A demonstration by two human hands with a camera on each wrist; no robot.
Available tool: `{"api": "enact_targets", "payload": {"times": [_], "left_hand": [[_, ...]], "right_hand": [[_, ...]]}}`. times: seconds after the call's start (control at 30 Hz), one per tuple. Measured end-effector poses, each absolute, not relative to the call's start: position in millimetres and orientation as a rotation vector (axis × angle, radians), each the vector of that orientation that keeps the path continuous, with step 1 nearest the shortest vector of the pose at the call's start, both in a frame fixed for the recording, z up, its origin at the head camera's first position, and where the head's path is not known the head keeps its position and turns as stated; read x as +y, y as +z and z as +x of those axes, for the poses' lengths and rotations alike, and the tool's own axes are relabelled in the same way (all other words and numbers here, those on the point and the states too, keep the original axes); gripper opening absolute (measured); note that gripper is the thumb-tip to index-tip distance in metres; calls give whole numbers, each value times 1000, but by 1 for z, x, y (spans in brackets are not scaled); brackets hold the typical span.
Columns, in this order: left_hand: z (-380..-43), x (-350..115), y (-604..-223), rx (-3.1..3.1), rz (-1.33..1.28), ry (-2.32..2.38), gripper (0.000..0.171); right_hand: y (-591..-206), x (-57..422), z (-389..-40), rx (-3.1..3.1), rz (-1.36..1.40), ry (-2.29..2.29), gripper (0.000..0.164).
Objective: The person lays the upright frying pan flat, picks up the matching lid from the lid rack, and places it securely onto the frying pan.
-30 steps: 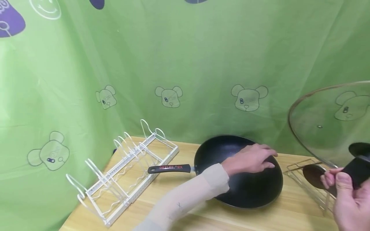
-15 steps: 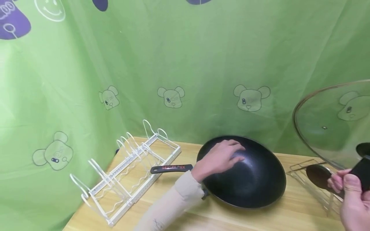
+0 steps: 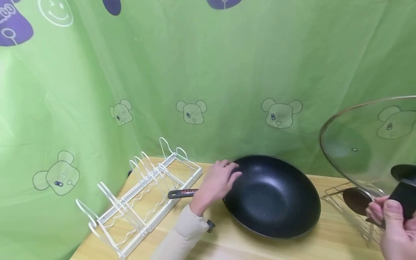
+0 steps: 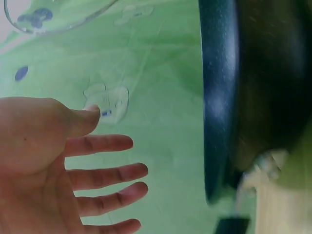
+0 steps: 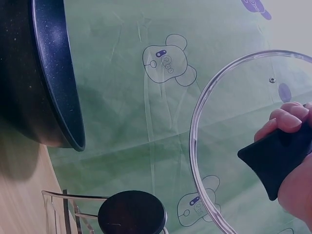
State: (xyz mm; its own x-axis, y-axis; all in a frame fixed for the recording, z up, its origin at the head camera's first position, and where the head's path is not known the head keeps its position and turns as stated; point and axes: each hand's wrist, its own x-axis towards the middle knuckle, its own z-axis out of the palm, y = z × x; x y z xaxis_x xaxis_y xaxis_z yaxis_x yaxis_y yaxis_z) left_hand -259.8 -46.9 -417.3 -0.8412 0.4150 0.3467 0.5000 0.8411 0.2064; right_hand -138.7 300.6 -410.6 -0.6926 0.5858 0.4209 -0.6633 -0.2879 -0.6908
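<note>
A wide black wok [image 3: 266, 198] sits on the wooden table, its inside facing up and toward the head camera. My left hand [image 3: 214, 184] is at the wok's left side, passing over part of its handle [image 3: 178, 194]. Its fingers are spread and relaxed; in the left wrist view the palm [image 4: 34, 165] shows bare, with a gap between fingertips and wok rim [image 4: 219, 97]. At the far right, my right hand [image 3: 394, 227] holds a large clear glass lid [image 3: 344, 144] upright by its black knob [image 5: 273, 161], thumb and fingers curled round it.
To the left stands a white metal rack [image 3: 161, 213] with several wire dividers. A wire rack [image 3: 369, 231] is at the right, with a dark round disc [image 3: 355, 201] at it, below the lid. Behind the table hangs a green curtain [image 3: 234, 72] printed with bears.
My left hand has moved left, from over the wok's right side across to its handle side, uncovering the inside. The right hand still holds the lid with little movement.
</note>
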Motion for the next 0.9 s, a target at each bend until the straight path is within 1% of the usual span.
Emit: {"api": "enact_targets", "payload": {"times": [0.13, 0.3, 0.47, 0.6, 0.73, 0.9], "left_hand": [[-258, -63, -426, -2707, -642, -427, 37], [-256, -78, -436, -2682, -601, -411, 34], [-252, -86, -444, -2761, -488, -363, 39], [-251, -92, -454, -2807, -448, -342, 42], [-251, -100, -462, -2824, -417, -340, 38], [-253, -106, -467, -2848, -415, -325, 37]], "right_hand": [[-410, 302, -138, -1160, 59, 2040, 17], [-412, 303, -138, -1150, 107, 2045, 20], [-411, 302, -136, -1113, 226, 2059, 22], [-411, 303, -136, -1073, 311, 2091, 24], [-418, 308, -141, -943, 514, 2165, 32], [-427, 322, -151, -672, 965, 2393, 37]]}}
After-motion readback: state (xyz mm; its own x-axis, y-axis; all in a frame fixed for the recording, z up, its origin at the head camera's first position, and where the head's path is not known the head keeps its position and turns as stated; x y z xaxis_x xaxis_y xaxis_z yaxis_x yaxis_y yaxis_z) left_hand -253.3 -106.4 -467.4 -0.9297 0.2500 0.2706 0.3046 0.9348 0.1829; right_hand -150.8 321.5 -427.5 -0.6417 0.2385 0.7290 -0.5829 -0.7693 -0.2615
